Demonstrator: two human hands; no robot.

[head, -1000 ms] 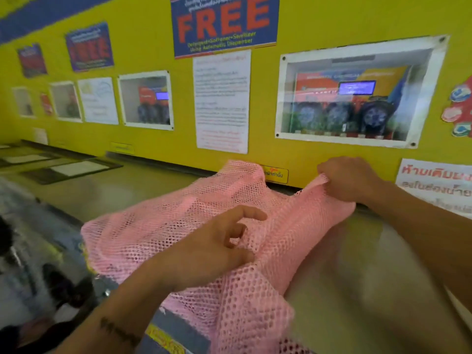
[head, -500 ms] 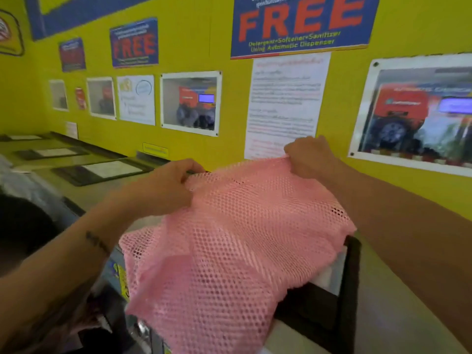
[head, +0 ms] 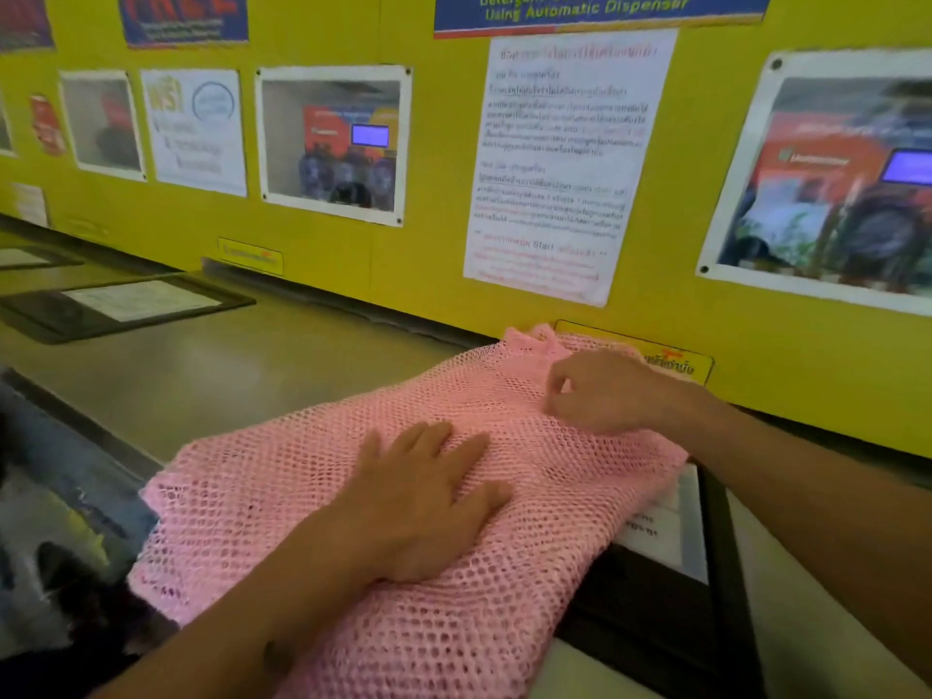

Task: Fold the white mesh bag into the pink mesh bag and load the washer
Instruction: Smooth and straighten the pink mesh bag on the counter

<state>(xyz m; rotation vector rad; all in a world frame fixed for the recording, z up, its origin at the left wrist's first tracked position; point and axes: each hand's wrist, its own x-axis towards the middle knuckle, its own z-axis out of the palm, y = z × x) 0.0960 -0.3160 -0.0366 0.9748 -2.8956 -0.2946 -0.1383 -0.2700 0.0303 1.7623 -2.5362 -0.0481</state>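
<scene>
head view: the pink mesh bag [head: 353,502] lies spread across the grey tabletop [head: 252,375], its far corner bunched up against the foot of the yellow wall [head: 428,244] and its near end hanging over the front edge toward the camera. it is an open net of small round holes, soft pink, lying mostly flat with a few low ripples and a slightly ragged left edge. its right side covers part of a black-framed panel [head: 716,537] set into the tabletop, where a white label with dark print shows just beside the mesh.

the left hand [head: 423,502] rests palm down on the middle of the bag, fingers spread wide and flat, pressing the net and holding nothing. the right hand [head: 600,391] sits farther back near the bag's far end, fingers curled down onto the mesh with thumb and forefinger close together; whether it actually pinches the net cannot be told.

on the wall behind hang a white notice sheet [head: 565,164] with blurred print, several framed windows [head: 333,143] showing orange machines with blue screens, and a blue sign [head: 600,7] reading "using automatic dispenser". a small yellow sticker [head: 681,365] sits just behind the right hand. a second black-framed panel [head: 126,305] lies farther left on the tabletop.
</scene>
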